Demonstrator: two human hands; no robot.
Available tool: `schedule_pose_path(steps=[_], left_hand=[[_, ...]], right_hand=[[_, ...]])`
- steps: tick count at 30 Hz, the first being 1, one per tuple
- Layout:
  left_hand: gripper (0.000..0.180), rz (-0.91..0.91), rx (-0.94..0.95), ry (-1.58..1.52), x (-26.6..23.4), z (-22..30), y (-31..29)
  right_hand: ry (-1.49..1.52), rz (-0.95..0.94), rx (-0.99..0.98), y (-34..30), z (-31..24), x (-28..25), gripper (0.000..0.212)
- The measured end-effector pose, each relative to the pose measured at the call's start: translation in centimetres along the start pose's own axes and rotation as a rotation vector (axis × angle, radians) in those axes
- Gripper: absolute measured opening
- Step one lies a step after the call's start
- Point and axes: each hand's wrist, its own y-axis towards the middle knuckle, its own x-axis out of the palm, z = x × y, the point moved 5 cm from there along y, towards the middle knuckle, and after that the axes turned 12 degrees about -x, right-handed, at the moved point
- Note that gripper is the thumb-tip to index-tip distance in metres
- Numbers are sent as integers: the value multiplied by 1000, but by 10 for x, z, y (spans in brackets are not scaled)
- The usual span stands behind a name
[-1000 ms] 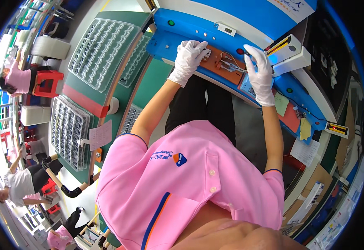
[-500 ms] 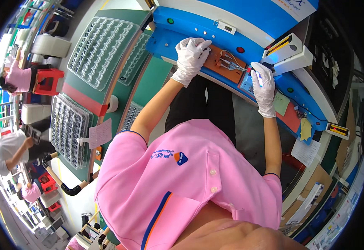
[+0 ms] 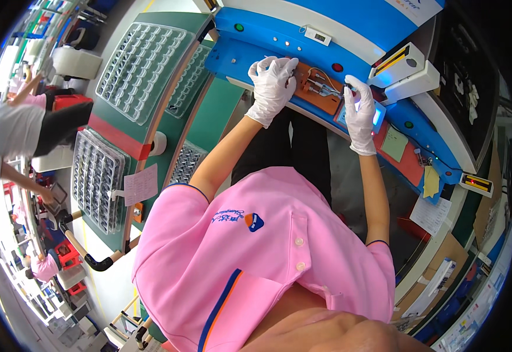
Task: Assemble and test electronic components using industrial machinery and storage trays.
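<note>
Both my hands wear white gloves over the blue machine bench. My left hand [image 3: 272, 85] is curled at the left end of an orange-brown fixture plate [image 3: 326, 104], fingers drawn together. A bit of something dark shows by its fingertips, too hidden to name. On the plate sits a small metal clamp mechanism [image 3: 324, 89] with thin wires. My right hand [image 3: 360, 117] is raised at the plate's right end, thumb and forefinger closed on a small dark piece [image 3: 348, 87]. Behind that hand a small lit screen [image 3: 378, 117] is partly covered.
Clear plastic trays with rows of pockets [image 3: 141, 70] lie on the green bench to my left; more stacked trays [image 3: 98, 182] stand nearer. A white sensor housing [image 3: 411, 85] rises on the right, beside a red button [image 3: 338, 67]. Another person [image 3: 18, 138] is at far left.
My right hand has lifted away from the clamp mechanism and turned, uncovering the lit screen and a dark piece in its fingers. My left hand shifted slightly. The person at far left moved.
</note>
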Motion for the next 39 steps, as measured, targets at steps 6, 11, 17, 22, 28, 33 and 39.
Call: schedule_pose_path(steps=[6, 11, 17, 22, 28, 33, 39], left_hand=[[53, -36, -5, 0, 3, 1, 0], [54, 19, 16, -44, -11, 1, 12], [41, 1, 192, -332, -41, 71, 32], [54, -447, 628, -989, -45, 236, 28], [84, -581, 346, -1051, 77, 405, 100], [70, -264, -101, -561, 186, 443, 150], [55, -602, 131, -105, 264, 457, 161]], right_hand=[[163, -27, 96, 13, 5, 31, 24], [145, -156, -76, 32, -2, 57, 23], [-333, 204, -199, 37, -31, -87, 23], [-416, 750, -200, 79, 22, -249, 24], [-614, 492, -94, 114, 151, -310, 28], [-104, 585, 162, 85, 270, -354, 26], [-689, 194, 327, 85, 273, -352, 21]])
